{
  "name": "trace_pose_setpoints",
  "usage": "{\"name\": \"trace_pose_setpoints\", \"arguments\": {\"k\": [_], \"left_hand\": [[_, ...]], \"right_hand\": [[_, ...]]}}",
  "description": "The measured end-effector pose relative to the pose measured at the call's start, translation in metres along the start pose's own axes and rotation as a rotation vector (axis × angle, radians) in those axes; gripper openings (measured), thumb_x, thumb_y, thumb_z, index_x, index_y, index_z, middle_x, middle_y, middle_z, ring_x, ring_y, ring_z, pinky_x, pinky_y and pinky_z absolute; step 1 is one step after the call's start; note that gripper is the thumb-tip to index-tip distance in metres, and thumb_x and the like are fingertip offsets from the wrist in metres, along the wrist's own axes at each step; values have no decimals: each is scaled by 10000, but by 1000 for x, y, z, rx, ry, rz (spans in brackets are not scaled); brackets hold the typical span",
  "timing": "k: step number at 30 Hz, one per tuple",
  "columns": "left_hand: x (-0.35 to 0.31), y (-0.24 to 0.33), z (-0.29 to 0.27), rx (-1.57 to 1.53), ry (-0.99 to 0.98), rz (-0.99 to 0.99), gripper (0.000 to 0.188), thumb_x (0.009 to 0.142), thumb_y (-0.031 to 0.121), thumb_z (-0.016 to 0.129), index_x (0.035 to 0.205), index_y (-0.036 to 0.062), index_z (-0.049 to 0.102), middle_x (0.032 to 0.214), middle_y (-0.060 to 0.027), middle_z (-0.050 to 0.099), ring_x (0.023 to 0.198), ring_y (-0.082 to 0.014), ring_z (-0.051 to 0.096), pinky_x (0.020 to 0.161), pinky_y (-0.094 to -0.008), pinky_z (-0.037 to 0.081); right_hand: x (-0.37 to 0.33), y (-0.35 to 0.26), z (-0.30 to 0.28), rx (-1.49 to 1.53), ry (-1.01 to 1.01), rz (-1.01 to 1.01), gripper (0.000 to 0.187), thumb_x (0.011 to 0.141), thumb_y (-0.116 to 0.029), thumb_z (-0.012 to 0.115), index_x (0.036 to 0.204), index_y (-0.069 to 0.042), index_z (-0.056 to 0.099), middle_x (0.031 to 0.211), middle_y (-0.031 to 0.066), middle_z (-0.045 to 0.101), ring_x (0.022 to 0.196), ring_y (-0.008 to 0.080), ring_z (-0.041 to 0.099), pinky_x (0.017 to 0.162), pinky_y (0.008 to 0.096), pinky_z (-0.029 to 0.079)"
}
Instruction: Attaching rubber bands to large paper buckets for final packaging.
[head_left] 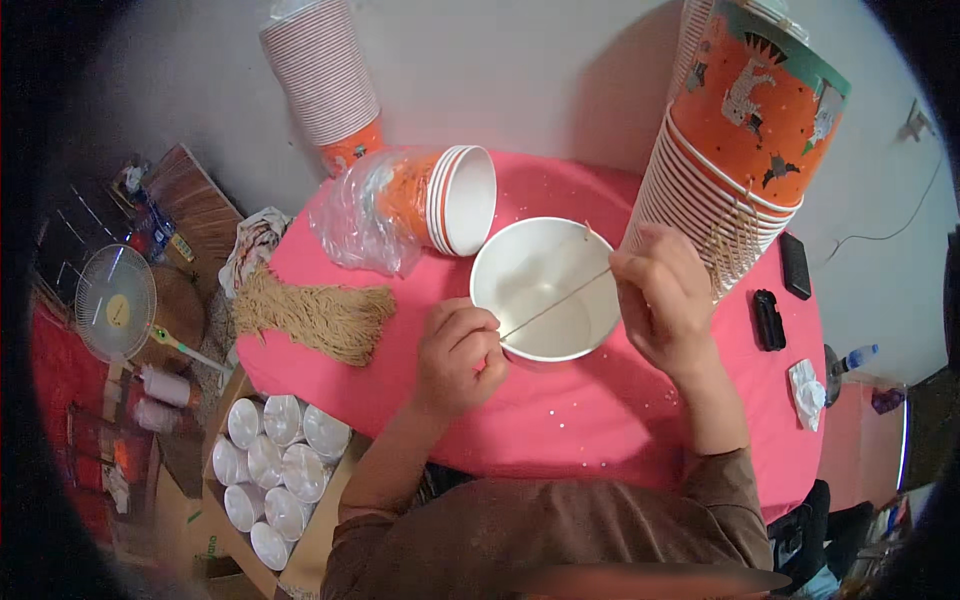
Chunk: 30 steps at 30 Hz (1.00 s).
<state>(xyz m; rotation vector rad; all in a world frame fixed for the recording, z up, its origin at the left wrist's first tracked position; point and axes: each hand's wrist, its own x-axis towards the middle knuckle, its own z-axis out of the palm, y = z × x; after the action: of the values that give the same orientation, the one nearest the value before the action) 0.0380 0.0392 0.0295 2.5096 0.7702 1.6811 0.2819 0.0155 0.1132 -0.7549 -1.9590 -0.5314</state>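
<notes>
Over the white tub (515,262) on the desk (520,435), your left fingers (470,327) and right fingers (634,268) are pinching a tan string (556,303), which could be slipping away if you're tugging too hard.

Green lettering (207,547) stands on the cardboard box (236,562) at near left. A round yellow label (117,309) marks the clear basket (94,283) farther left, its print too small to read.

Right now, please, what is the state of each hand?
Left hand: closed, holding a thin tan string.
Right hand: closed, pinching the same string, stretched straight over the round, white-lined paper bucket.
</notes>
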Motion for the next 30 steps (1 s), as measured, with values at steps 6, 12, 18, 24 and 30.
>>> {"name": "trace_pose_setpoints", "arguments": {"k": [6,12,18,24,30], "left_hand": [[-2,-12,-14,129,-155,137,250,619,21,636,867,46,628,962,-96,630,902,-291,586,813,-421,486],[7,-23,-20,54,-267,-65,347,703,28,671,1044,84,630,1299,-141,544,1322,-361,409,1068,-471,337],[5,-52,-38,-396,-270,-153,296,708,43,778,924,80,579,1180,-108,606,1224,-309,512,1047,-450,367],[11,-46,-15,-935,14,-643,234,992,217,516,1090,10,561,949,-3,600,856,-82,537,801,-224,441],[25,-43,11,-874,61,-677,228,1006,170,480,1147,8,554,955,-2,603,881,-95,554,835,-246,452]], "right_hand": [[3,0,0,-7,3,38,232,701,34,685,912,-15,600,748,111,536,708,298,567,772,410,510],[0,-2,-15,314,-150,284,150,792,32,645,925,-27,609,898,160,634,915,336,630,791,404,502],[6,-2,-50,473,-300,294,249,780,-71,714,1019,-38,650,949,127,639,934,294,621,825,383,496],[20,-31,-68,197,-571,-71,574,746,-265,775,1264,-100,593,1037,146,566,957,300,580,810,356,486],[45,-9,-86,275,-348,109,373,856,-146,654,1212,-43,610,988,106,575,862,234,575,737,341,482]]}}
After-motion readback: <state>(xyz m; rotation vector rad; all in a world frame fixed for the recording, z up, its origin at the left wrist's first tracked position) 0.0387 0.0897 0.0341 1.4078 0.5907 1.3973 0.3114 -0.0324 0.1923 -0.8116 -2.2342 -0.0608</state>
